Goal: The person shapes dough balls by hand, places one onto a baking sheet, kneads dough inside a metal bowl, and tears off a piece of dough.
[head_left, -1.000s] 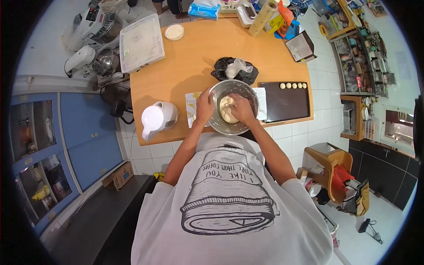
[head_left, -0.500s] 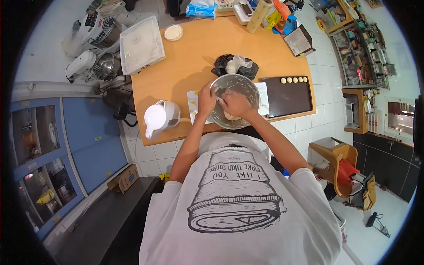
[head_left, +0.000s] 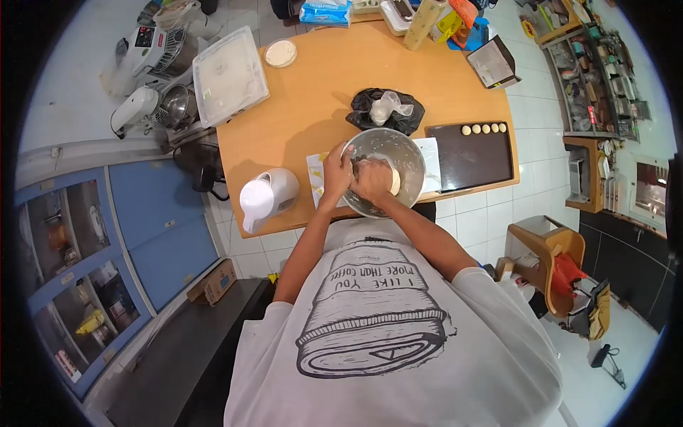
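A steel bowl point(head_left: 409, 156) stands at the table's front edge, partly over white paper. My left hand point(head_left: 337, 173) is closed on the bowl's left rim. Inside the bowl my right hand point(head_left: 372, 179) presses down at the left side, its fingers bent and partly hidden, against pale dough point(head_left: 395, 182). Most of the dough is covered by that hand. Behind the bowl lies a black plastic bag point(head_left: 408, 117) with a clear bag on top. To the right a dark tray point(head_left: 475, 160) carries several small round dough balls point(head_left: 486, 129) along its back edge.
A white pitcher point(head_left: 267, 198) stands at the table's point(head_left: 306, 92) front left. Farther back are a lidded plastic box point(head_left: 229, 77) and a small round tub point(head_left: 281, 53). An open carton point(head_left: 492, 62) lies at the back right, near a wrap roll point(head_left: 425, 25).
My right hand has moved from the middle of the bowl to its left side, and the dough shows to its right. My left hand stays at the rim. The whole view has shifted slightly.
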`<action>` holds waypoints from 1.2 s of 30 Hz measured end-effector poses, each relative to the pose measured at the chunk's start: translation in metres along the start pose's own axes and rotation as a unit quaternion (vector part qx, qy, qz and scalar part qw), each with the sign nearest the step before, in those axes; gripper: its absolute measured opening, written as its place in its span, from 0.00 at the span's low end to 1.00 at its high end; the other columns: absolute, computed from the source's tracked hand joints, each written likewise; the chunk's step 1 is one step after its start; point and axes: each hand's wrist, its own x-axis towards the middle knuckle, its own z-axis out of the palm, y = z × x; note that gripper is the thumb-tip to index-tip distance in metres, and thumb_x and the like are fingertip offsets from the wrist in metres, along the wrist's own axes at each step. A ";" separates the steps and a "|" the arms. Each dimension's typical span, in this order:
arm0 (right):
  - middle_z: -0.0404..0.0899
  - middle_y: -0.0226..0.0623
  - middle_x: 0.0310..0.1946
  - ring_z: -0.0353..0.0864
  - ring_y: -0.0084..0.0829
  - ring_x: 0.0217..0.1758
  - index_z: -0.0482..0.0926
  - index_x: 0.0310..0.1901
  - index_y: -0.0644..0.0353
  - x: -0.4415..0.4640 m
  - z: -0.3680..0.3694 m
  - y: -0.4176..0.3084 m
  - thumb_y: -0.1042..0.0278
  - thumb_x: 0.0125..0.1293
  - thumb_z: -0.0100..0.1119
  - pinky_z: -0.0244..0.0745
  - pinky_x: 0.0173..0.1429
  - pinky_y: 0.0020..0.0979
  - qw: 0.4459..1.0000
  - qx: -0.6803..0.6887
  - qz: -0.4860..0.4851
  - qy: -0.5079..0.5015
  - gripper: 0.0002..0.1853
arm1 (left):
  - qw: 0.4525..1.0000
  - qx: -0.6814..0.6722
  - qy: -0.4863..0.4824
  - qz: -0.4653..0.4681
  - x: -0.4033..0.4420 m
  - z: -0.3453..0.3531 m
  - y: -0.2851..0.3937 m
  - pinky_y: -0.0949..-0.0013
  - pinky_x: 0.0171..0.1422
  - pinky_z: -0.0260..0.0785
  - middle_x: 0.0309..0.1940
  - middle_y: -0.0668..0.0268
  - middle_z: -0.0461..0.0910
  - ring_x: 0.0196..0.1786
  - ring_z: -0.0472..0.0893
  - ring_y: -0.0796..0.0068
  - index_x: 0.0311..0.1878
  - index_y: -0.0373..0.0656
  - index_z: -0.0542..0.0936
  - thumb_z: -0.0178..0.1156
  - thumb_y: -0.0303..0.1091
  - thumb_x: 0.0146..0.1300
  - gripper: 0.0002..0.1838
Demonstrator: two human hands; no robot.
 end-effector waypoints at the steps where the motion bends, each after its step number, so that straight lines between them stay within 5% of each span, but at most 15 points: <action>1: 0.90 0.47 0.34 0.89 0.47 0.42 0.90 0.30 0.57 0.004 0.003 0.002 0.49 0.68 0.58 0.79 0.56 0.50 1.000 0.011 0.007 0.010 0.21 | 1.000 -0.006 -0.004 -0.015 0.000 -0.001 0.001 0.57 0.58 0.77 0.48 0.42 0.87 0.50 0.88 0.48 0.58 0.29 0.83 0.61 0.36 0.79 0.18; 8: 0.88 0.52 0.30 0.88 0.55 0.39 0.90 0.28 0.59 0.016 -0.008 0.007 0.49 0.70 0.55 0.79 0.53 0.52 0.983 0.147 0.108 0.031 0.24 | 0.997 -0.078 -0.010 -0.008 -0.002 -0.003 0.008 0.64 0.57 0.76 0.47 0.51 0.89 0.48 0.85 0.67 0.58 0.31 0.83 0.61 0.39 0.81 0.18; 12: 0.86 0.55 0.27 0.87 0.58 0.39 0.89 0.26 0.62 0.023 0.016 0.031 0.49 0.75 0.52 0.78 0.52 0.53 0.959 0.208 0.155 0.112 0.28 | 0.996 -0.086 -0.010 0.002 -0.003 -0.003 0.011 0.66 0.56 0.75 0.44 0.52 0.88 0.46 0.84 0.69 0.58 0.32 0.83 0.60 0.40 0.82 0.18; 14: 0.86 0.53 0.25 0.86 0.58 0.37 0.89 0.27 0.62 0.040 0.048 0.066 0.48 0.76 0.50 0.78 0.52 0.53 0.912 0.352 0.191 0.088 0.29 | 0.998 -0.067 -0.020 -0.006 -0.001 -0.005 0.016 0.65 0.56 0.75 0.44 0.52 0.88 0.46 0.84 0.68 0.58 0.33 0.84 0.59 0.40 0.82 0.18; 17: 0.88 0.51 0.37 0.87 0.50 0.45 0.89 0.42 0.66 0.027 -0.011 0.074 0.51 0.78 0.53 0.79 0.58 0.45 0.868 0.468 0.144 -0.084 0.24 | 0.999 -0.037 -0.024 0.008 -0.001 -0.008 0.015 0.64 0.55 0.75 0.44 0.52 0.88 0.45 0.84 0.67 0.58 0.35 0.84 0.59 0.41 0.82 0.18; 19: 0.85 0.47 0.48 0.86 0.45 0.53 0.82 0.57 0.68 0.021 -0.026 0.082 0.55 0.75 0.62 0.78 0.61 0.41 0.924 0.360 0.005 -0.130 0.22 | 0.999 -0.029 -0.023 0.016 0.003 -0.006 0.011 0.63 0.55 0.75 0.43 0.51 0.88 0.44 0.84 0.65 0.57 0.35 0.84 0.59 0.42 0.82 0.18; 20: 0.83 0.47 0.55 0.84 0.46 0.60 0.76 0.68 0.69 0.016 -0.056 0.074 0.57 0.71 0.68 0.77 0.66 0.41 0.948 0.268 -0.064 -0.156 0.30 | 0.999 -0.029 -0.022 0.012 0.005 -0.005 0.006 0.63 0.55 0.75 0.43 0.51 0.88 0.44 0.84 0.65 0.57 0.35 0.84 0.59 0.42 0.82 0.18; 23: 0.84 0.53 0.55 0.83 0.56 0.63 0.71 0.73 0.67 0.001 -0.060 0.089 0.59 0.63 0.72 0.74 0.72 0.47 0.971 0.119 -0.187 -0.088 0.39 | 0.999 -0.029 -0.039 0.008 0.001 -0.010 0.017 0.62 0.55 0.75 0.43 0.50 0.88 0.44 0.84 0.64 0.58 0.35 0.84 0.59 0.43 0.82 0.18; 26: 0.83 0.56 0.60 0.79 0.61 0.67 0.69 0.75 0.62 0.003 -0.061 0.092 0.65 0.63 0.69 0.73 0.74 0.50 0.962 0.149 -0.081 -0.216 0.38 | 0.998 -0.022 -0.053 0.015 0.003 -0.011 0.019 0.61 0.54 0.76 0.43 0.49 0.88 0.44 0.86 0.60 0.58 0.36 0.84 0.59 0.43 0.82 0.19; 32: 0.81 0.55 0.65 0.78 0.60 0.70 0.74 0.71 0.56 -0.012 -0.054 0.059 0.68 0.62 0.66 0.73 0.74 0.52 0.983 -0.037 -0.122 -0.133 0.33 | 0.999 0.007 -0.017 0.041 0.003 -0.007 0.006 0.58 0.51 0.76 0.42 0.46 0.87 0.42 0.86 0.49 0.56 0.36 0.84 0.59 0.42 0.81 0.17; 36: 0.81 0.53 0.65 0.79 0.56 0.69 0.77 0.68 0.57 -0.012 -0.056 0.054 0.64 0.68 0.63 0.74 0.73 0.52 0.986 -0.015 -0.118 -0.116 0.27 | 0.998 0.014 0.004 0.062 0.007 -0.006 0.004 0.56 0.49 0.76 0.41 0.45 0.87 0.41 0.86 0.48 0.55 0.35 0.84 0.59 0.40 0.81 0.16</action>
